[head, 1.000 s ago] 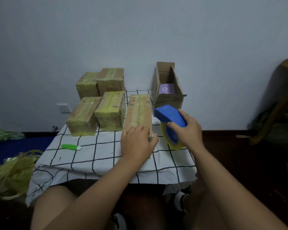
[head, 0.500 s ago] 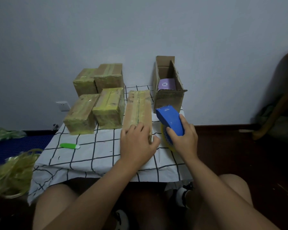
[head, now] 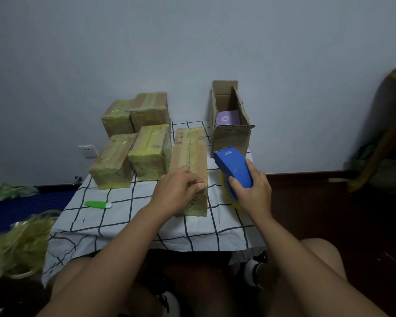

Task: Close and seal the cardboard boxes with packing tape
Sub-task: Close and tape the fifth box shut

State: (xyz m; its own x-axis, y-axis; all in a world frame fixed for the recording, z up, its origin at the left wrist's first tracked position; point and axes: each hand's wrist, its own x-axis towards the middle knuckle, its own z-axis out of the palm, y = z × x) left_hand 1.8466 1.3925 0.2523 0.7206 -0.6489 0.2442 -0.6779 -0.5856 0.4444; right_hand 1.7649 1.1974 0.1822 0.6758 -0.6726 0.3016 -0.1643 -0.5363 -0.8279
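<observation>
Resting on the near end of the long cardboard box [head: 189, 165], the left hand [head: 177, 191] has its fingers curled over the top edge and down the front face, gripping the box. The left forearm reaches in from lower left, palm down. The box lies lengthwise on the counter [head: 146, 225], which is covered by a white cloth with a black grid, and yellowish tape runs along its top seam.

The right hand [head: 253, 191] grips the blue tape dispenser [head: 234, 167], fingers wrapped round its body. The dispenser is just right of the box, nose pointing away from the person and up, with the yellow tape roll [head: 229, 193] showing beneath it. Whether the dispenser touches the box cannot be determined.

Four taped boxes [head: 135, 143] stand grouped at left rear. An open cardboard box [head: 231, 124] stands at right rear with a purple item [head: 228, 118] inside. A green cutter [head: 98, 204] lies on the cloth at left.
</observation>
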